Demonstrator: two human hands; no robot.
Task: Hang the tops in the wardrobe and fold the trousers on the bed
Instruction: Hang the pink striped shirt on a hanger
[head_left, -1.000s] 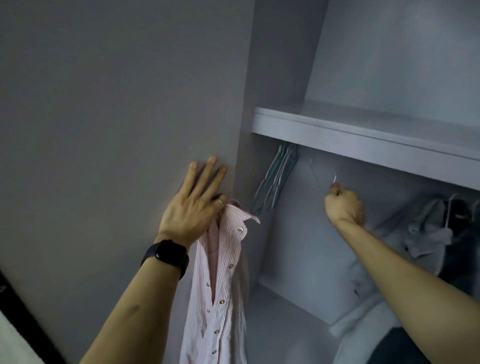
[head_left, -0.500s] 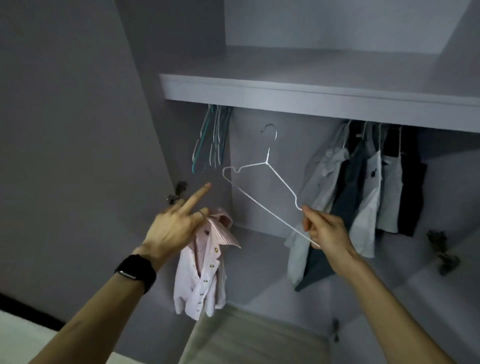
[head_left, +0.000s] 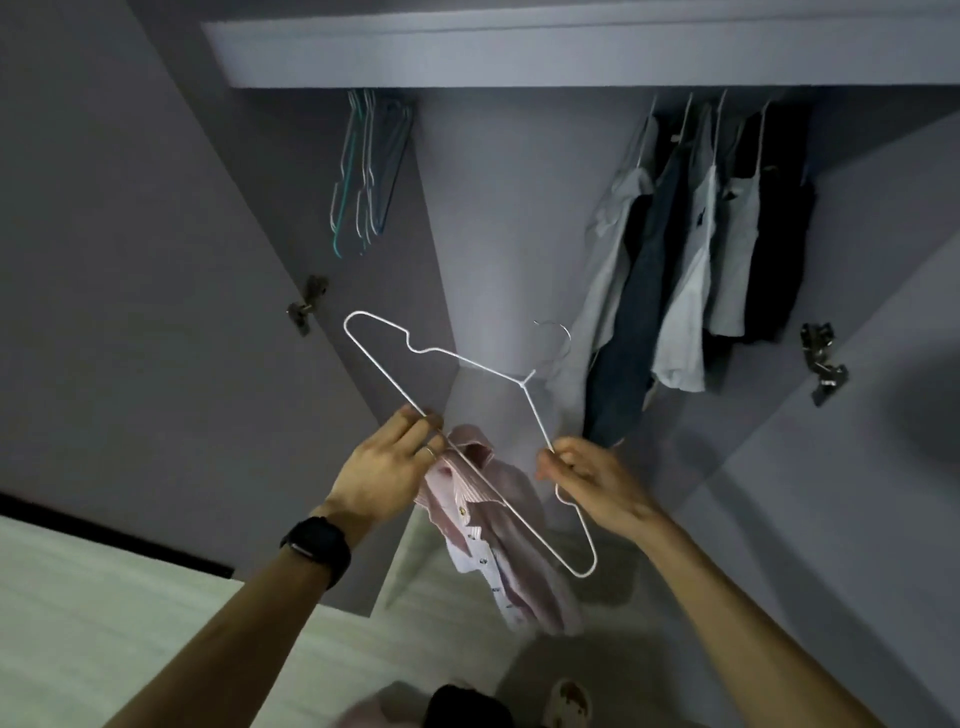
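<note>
Pinching hanger (head_left: 522, 383) edges, left hand (head_left: 387, 467) and right hand (head_left: 597, 480) face open wardrobe (head_left: 498, 218) space.

floor (head_left: 104, 634) — pale, lower left | dark skirting strip (head_left: 114, 535) along wall base | pale slipper (head_left: 569, 701), blurred — bottom edge

Thin white wire hanger (head_left: 522, 384), striped pink cloth shirt (head_left: 498, 540), matt grey wardrobe panels (head_left: 156, 260)

A home, at an open clothes wardrobe (head_left: 509, 208). Tops (head_left: 691, 249) hang under its shelf (head_left: 571, 57), with spare hangers (head_left: 363, 171) bunched nearby. Hinges (head_left: 306, 309) show on the open doors (head_left: 130, 260).
</note>
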